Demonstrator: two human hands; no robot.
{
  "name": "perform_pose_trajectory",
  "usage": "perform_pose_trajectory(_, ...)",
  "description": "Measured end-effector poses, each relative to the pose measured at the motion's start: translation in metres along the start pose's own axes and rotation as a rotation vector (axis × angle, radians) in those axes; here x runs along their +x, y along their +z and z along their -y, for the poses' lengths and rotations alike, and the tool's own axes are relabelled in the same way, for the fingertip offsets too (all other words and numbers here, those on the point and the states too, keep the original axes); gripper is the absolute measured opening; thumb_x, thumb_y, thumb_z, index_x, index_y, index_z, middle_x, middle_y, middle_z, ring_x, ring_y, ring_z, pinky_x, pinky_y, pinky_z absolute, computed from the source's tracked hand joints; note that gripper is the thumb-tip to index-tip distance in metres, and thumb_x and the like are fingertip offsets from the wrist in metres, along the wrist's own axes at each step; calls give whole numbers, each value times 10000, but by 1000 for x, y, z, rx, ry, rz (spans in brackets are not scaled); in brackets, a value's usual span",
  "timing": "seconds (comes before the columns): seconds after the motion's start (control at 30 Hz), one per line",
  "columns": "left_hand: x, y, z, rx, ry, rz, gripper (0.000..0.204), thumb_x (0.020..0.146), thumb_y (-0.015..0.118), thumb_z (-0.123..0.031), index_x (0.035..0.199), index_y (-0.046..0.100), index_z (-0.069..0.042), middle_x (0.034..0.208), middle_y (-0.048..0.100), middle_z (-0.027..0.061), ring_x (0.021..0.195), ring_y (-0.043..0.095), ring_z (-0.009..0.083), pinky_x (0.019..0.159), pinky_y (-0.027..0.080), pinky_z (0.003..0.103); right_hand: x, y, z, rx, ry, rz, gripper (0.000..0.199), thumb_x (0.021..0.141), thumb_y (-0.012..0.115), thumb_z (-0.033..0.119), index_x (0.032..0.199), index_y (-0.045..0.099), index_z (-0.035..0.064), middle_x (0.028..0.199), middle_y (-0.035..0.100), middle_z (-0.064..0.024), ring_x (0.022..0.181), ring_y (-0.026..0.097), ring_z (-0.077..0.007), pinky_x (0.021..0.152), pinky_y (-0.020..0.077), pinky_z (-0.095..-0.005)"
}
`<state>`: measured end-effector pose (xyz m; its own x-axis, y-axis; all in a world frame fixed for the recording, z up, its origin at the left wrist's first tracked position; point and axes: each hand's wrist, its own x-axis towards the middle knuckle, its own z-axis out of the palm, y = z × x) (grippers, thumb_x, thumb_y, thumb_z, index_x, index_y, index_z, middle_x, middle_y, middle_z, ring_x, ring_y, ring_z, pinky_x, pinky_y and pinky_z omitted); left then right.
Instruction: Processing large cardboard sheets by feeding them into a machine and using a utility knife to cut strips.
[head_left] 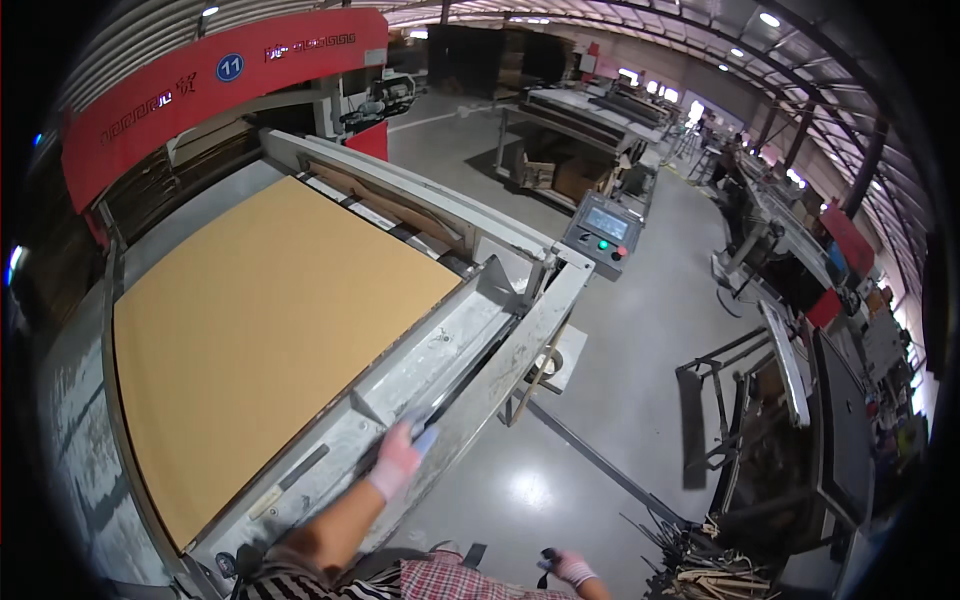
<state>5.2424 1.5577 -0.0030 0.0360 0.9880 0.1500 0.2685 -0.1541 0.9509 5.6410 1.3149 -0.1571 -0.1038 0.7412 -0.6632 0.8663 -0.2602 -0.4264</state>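
My left hand [398,458], in a pink and white glove with greyish fingertips, reaches over the long metal channel [365,450] along the machine's near side. Its fingers look stretched and apart, somewhat blurred, and I make out nothing held in them. A large tan cardboard sheet [280,320] lies flat on the machine bed, beyond that channel. Low in the picture, my right hand [572,568], gloved too, is closed around a small black tool [547,560], whose exact kind is unclear. That hand hangs over the floor, away from the machine.
A bar-shaped tool with a pale handle [265,502] lies on the channel's ledge. A control panel [603,235] stands at the machine's far right corner. A red beam [225,90] spans the back. On the right are a metal frame [735,390] and a heap of strips [715,570].
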Motion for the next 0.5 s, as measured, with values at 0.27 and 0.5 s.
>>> perform_pose_trajectory(0.27,370,83,3,1066,46,-21,724,841,670,-413,1430,438,-61,1466,405,246,1331,416,413,1118,357,445,187,-226,-80,448,-57,-348,340,886,722,197,1162,663,7,1130,707,-139,1061,672,-219,927,513,-320)
perform_pose_trajectory(0.5,438,111,40,1253,-342,124,745,804,667,-443,1370,488,7,1413,490,218,1317,446,373,1118,345,430,460,-477,-105,-52,-220,-424,475,903,631,315,1321,538,111,1238,597,-226,1108,580,-408,947,479,-463)
